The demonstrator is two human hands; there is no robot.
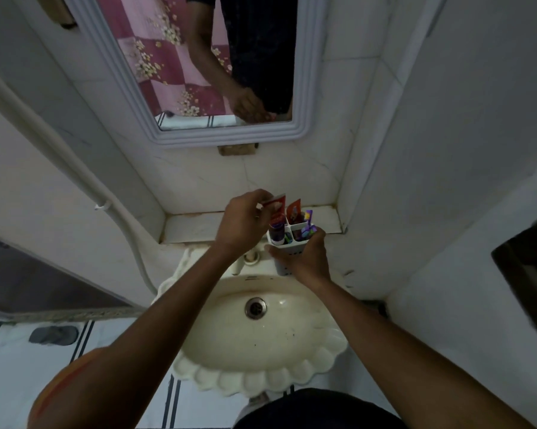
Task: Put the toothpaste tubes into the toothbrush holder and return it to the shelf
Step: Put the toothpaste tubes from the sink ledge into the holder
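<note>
A white toothbrush holder (282, 268) with several compartments is held in the air above the back of the basin by my right hand (304, 258), which grips its lower body. A red toothpaste tube (278, 209) stands in the holder's left rear compartment, and my left hand (245, 219) pinches its upper end. A second red tube (294, 209) stands upright in the compartment beside it. A purple toothbrush (307, 222) sticks out at the right. The tiled shelf (196, 226) runs along the wall just behind the holder.
A cream scalloped washbasin (261, 351) with a drain (255, 308) lies below my hands, its tap (250, 257) partly hidden under my left wrist. A framed mirror (199, 88) hangs above the shelf. White walls close in on both sides; a pipe (75, 178) runs down the left.
</note>
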